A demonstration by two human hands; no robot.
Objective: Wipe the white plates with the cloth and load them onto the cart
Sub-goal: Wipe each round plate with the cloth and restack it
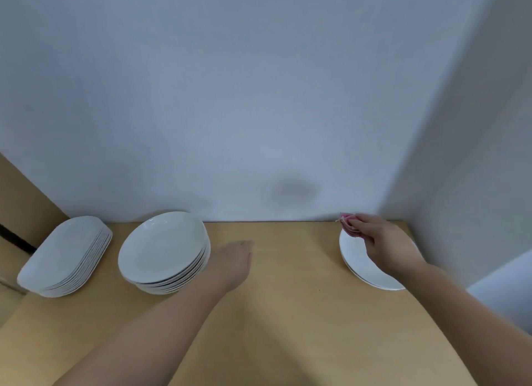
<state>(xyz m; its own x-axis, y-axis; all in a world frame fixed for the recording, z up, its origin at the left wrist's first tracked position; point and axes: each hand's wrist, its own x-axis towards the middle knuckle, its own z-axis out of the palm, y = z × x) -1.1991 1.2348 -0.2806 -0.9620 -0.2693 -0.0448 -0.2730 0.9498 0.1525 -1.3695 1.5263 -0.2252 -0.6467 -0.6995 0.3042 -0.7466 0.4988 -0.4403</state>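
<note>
Pink cloth (349,226) half hidden in right hand (385,247) above partly covered plates (353,257)

A tan wooden table (282,313) fills the lower frame, a pale wall (230,98) rises behind, a brown panel (26,201) at far left.

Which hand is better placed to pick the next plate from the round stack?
Left. The left hand holds nothing and is right beside the round stack. The right hand is far across the table, holding the cloth over the other plates.
</note>
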